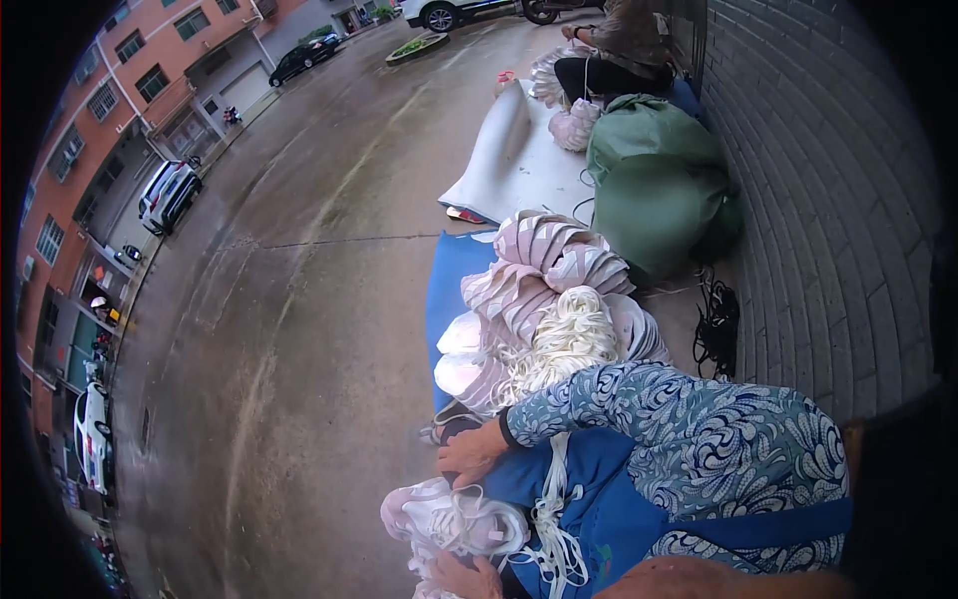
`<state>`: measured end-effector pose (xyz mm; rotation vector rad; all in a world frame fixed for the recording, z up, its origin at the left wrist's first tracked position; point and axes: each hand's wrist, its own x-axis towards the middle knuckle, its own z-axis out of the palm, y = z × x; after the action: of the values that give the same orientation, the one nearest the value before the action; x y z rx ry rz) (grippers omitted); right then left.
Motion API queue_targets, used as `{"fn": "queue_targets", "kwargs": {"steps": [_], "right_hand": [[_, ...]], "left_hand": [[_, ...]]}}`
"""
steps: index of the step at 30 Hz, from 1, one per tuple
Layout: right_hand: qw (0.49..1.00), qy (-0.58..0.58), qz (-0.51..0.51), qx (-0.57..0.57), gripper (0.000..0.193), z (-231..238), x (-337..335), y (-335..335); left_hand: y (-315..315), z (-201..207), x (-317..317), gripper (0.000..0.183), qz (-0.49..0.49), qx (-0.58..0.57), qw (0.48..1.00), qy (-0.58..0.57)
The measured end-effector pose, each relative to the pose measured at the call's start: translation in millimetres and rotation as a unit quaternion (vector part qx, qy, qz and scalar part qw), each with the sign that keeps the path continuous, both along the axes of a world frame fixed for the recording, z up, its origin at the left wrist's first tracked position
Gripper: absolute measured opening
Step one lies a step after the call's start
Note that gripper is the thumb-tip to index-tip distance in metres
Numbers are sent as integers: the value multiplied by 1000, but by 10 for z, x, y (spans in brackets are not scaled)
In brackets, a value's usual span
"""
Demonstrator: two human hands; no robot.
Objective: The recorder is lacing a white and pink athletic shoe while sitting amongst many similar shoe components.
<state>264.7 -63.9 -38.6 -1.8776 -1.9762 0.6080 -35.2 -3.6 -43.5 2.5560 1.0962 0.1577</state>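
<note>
A pale pink-white sneaker (454, 519) with white laces lies low in the view, in front of my blue apron (604, 489). My left hand (469, 577) is closed on its lower side, partly cut off by the bottom edge. Above the shoe, my right hand (474, 454) bends down with fingers together at a thin loop of shoelace; the fingertips are small and partly hidden. A bundle of loose white laces (556, 524) hangs over the apron. Beyond my patterned sleeve sits a heap of cream laces (576, 329) among stacked pinkish shoe uppers (559, 250).
A blue sheet (449, 285) lies under the stacks. Farther off are a large green sack (659, 190), a white sheet (534, 145) and another seated person (624, 50) handling similar pieces. A brick wall (818, 200) runs along the right; black cord (716, 324) lies beside it. Parked cars line the wet pavement.
</note>
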Motion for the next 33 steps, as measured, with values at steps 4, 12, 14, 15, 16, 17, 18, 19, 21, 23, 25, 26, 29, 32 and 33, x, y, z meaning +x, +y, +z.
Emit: {"fn": "queue_targets", "kwargs": {"steps": [4, 12, 14, 15, 16, 17, 18, 19, 21, 23, 25, 26, 29, 32, 33], "right_hand": [[1000, 6, 0, 7, 55, 70, -22, -20], [1000, -3, 0, 19, 52, 83, -23, -43], [1000, 1, -2, 26, 51, 60, -31, -74], [1000, 0, 1, 23, 52, 54, -24, -68], [1000, 1, 6, 20, 53, 32, -32, -58], [1000, 12, 17, 19, 53, 67, -76, -42], [1000, 13, 18, 15, 52, 77, -74, -22], [1000, 18, 23, 10, 50, 62, -38, 7], [998, 24, 18, 63, 47, -38, -15, 51], [996, 21, 14, 84, 45, -131, 98, 32], [998, 16, -10, 58, 45, -97, 126, 35], [999, 21, -9, 24, 47, -96, 147, 34], [997, 72, 13, 36, 47, -16, 151, 19], [996, 54, 15, 68, 47, 71, 131, -95], [991, 51, 23, 120, 39, 101, 74, -94]], "left_hand": [[46, -100, -79, 63, -2, 74, 997, -26], [5, -62, -69, 66, -4, 55, 998, -4], [-82, 25, -27, 69, -5, 44, 999, -14], [-81, 10, -43, 69, -3, 44, 999, -12], [-64, -29, -81, 74, -5, 38, 999, 10], [-93, 84, -110, 79, -1, 30, 999, 39], [-125, 143, -77, 66, -13, 61, 998, -20], [-139, 150, 12, 54, -23, 92, 993, -74], [-106, 188, 39, 55, -34, 83, 993, -79], [-95, 112, 113, 52, -41, 58, 994, -80], [-114, 210, 162, 54, -3, 26, 997, -69], [-154, 278, 189, 58, 35, -5, 996, -87], [-254, 411, 86, 49, 95, 33, 982, -158], [-461, 429, 0, 29, 109, -14, 970, -216], [-540, 474, -52, 19, 110, -68, 962, -239]]}}
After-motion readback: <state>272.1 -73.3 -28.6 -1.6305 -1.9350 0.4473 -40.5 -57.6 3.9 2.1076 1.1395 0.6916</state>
